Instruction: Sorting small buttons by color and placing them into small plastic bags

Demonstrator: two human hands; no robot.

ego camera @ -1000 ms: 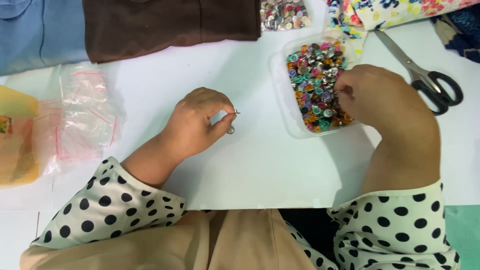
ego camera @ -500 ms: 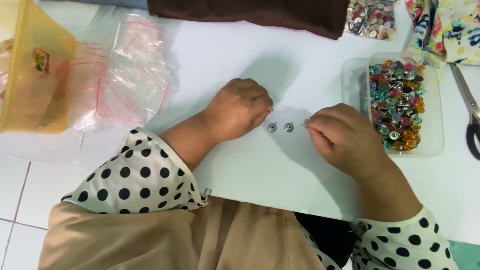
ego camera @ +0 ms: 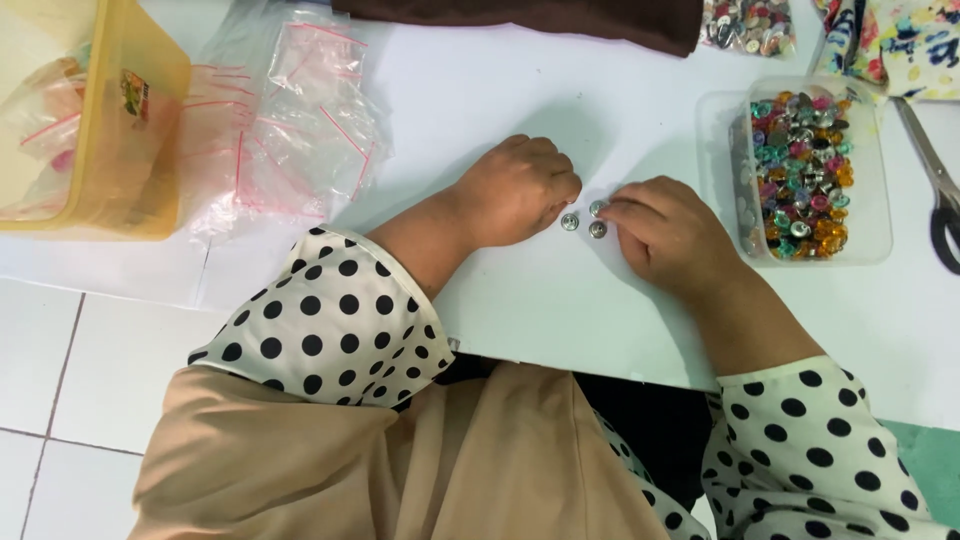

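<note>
Three small round silver studs lie close together on the white table (ego camera: 520, 310): one stud (ego camera: 569, 221) on the left, one (ego camera: 597, 230) beside it, and a third stud (ego camera: 597, 208) just above. My left hand (ego camera: 520, 190) rests on the table as a curled fist, its knuckles just left of the studs, with nothing visible in it. My right hand (ego camera: 670, 235) comes in from the right, and its thumb and forefinger pinch the upper stud against the table. Both arms wear cream sleeves with black dots.
A clear plastic tray (ego camera: 722, 130) of colourful gem studs stands right of my right hand. Scissors (ego camera: 935, 190) lie at the right edge. A yellow tub (ego camera: 150, 150) and clear zip bags (ego camera: 290, 130) sit at the left. Brown cloth (ego camera: 520, 15) lies along the top, with a bag of studs (ego camera: 750, 25) to its right.
My right hand left the tray and came to the middle of the table. Two studs lay there half a second ago; now a third sits at my right fingertips. The view shifted left.
</note>
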